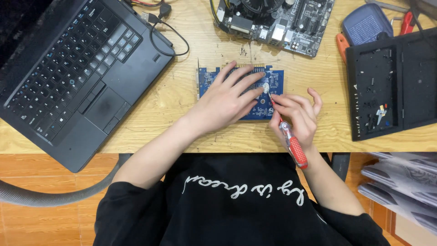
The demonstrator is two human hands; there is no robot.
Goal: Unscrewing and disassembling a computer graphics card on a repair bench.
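Board under flat, open left hand; right hand gripping screwdriver.

One laptop — two circuit boards

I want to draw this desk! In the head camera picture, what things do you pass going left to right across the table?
Laptop → blue circuit board under the left hand → right hand with a red screwdriver → black tray.
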